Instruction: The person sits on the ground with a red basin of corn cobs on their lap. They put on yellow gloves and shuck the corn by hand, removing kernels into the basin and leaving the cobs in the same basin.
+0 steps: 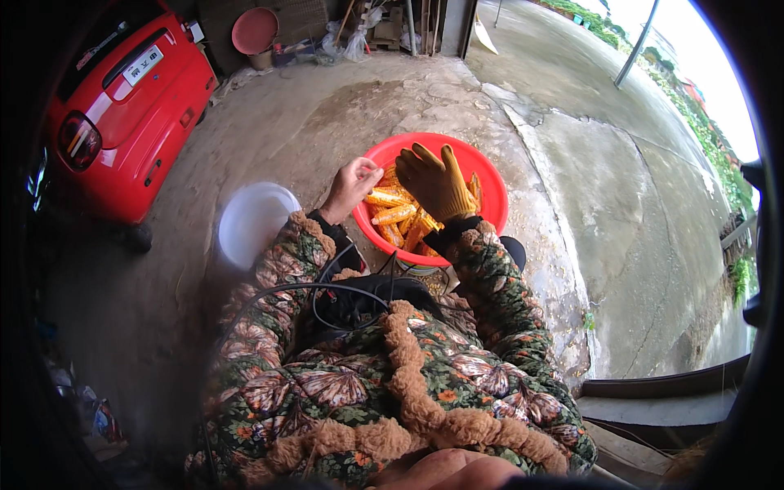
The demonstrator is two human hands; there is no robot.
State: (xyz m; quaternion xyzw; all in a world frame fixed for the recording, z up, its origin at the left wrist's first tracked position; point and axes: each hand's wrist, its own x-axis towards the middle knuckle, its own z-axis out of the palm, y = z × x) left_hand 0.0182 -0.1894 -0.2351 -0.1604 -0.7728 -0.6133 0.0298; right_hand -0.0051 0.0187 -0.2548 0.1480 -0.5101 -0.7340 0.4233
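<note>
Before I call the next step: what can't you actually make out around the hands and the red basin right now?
Head view only:
- Right hand, yellow-gloved, covers the corn cobs beneath it; grip unclear.
- Left hand: fingertips at the cobs, too small to judge hold.
- Red basin: near rim hidden by sleeves.
- White bucket: contents washed out.
</note>
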